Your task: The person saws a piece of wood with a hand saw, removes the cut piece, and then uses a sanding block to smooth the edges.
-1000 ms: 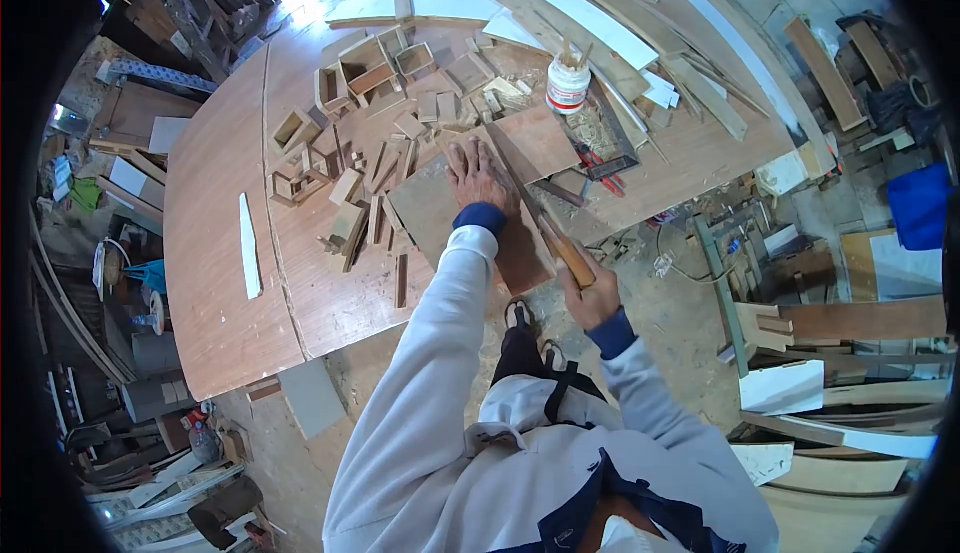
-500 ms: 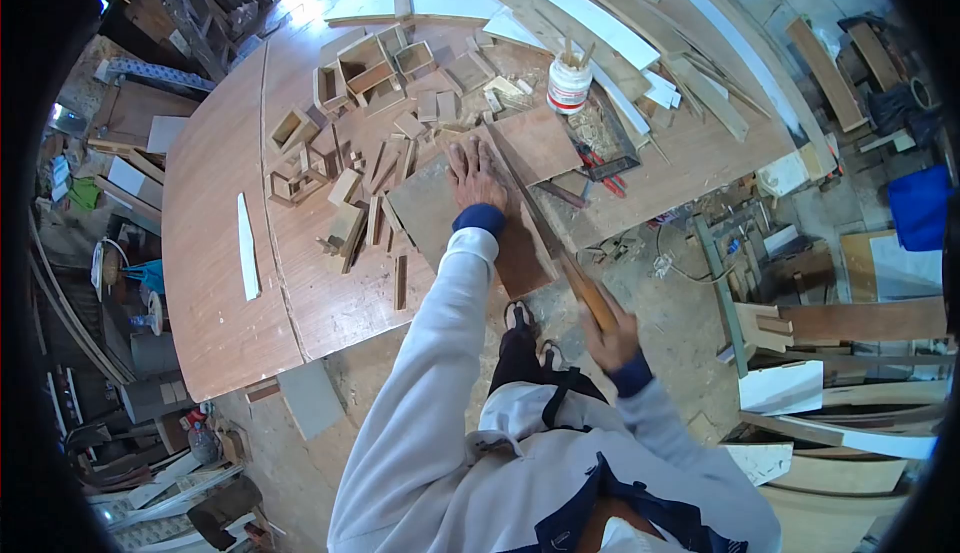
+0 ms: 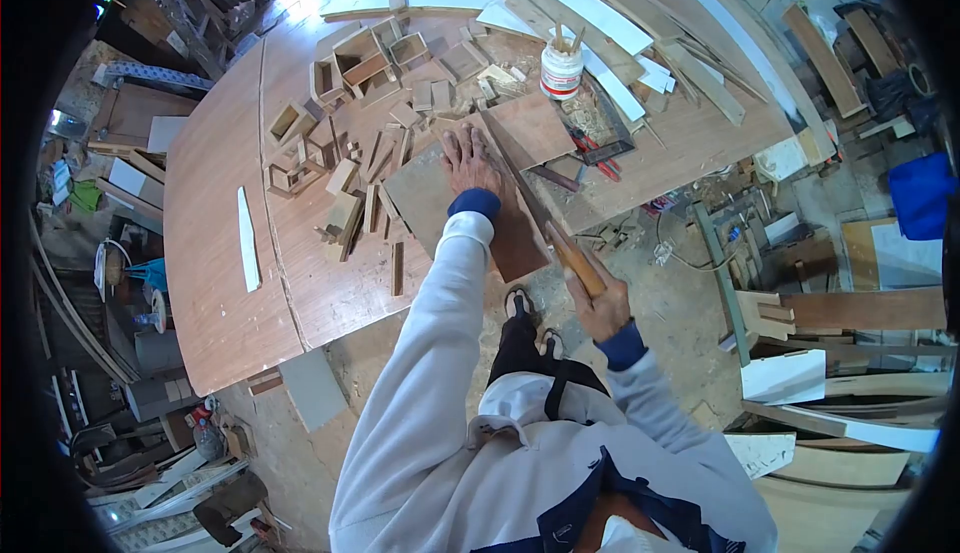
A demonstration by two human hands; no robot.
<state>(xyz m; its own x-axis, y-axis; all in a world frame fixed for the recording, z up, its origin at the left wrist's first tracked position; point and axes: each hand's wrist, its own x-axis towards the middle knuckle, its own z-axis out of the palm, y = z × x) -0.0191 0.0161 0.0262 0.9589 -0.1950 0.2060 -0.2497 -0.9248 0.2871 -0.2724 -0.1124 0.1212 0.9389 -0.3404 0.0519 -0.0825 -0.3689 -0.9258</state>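
Note:
My left hand [image 3: 470, 165] lies flat, fingers stretched out, pressing on a flat wooden board [image 3: 423, 199] at the table's front edge. In my right hand [image 3: 603, 306], fingers wrapped round it, is the straight wooden handle of a handsaw [image 3: 575, 256]. Its thin blade, seen nearly edge-on, runs forward along the board's right side; I cannot make out its teeth. Another brown board [image 3: 528, 135] lies just right of the blade. Several small wood offcuts [image 3: 375, 153] are scattered left of my left hand.
The wooden table [image 3: 215, 283] bears small open wooden boxes [image 3: 362, 56], a white jar [image 3: 562, 71] with sticks in it, red-handled pliers [image 3: 600, 156] and long curved strips [image 3: 590, 8] at the back. Stacked boards [image 3: 860, 313] stand on the right.
My right hand has moved forward and slightly left with the saw handle. My left hand stays flat on the board. The whole view has shifted slightly.

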